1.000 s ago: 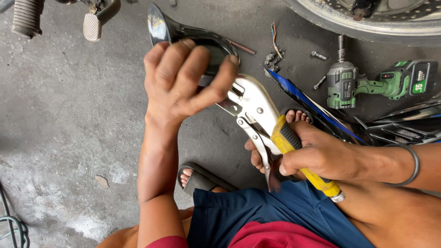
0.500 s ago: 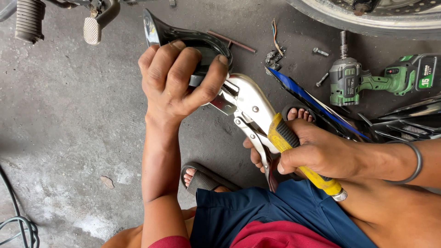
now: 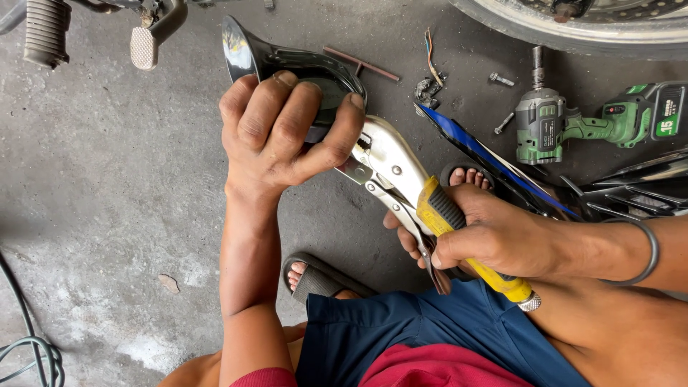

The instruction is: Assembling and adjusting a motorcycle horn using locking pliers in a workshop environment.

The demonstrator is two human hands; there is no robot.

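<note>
Glossy black curved metal bracket [image 3: 279, 61] gripped over the concrete floor [image 3: 107, 179], with locking pliers biting its near end.

Left hand [image 3: 287, 132] wraps fingers and thumb around the bracket's bend, holding it just above the ground; right hand [image 3: 494, 240] is closed around the yellow-and-black handles of the silver locking pliers [image 3: 401, 175], whose jaws meet the bracket under the left thumb. It looks stiff, fairly light and slick on its polished face, so the curved middle seems the surest place to hold. A green cordless impact wrench [image 3: 573, 125] lies well apart near a tyre [image 3: 573, 25].
</note>
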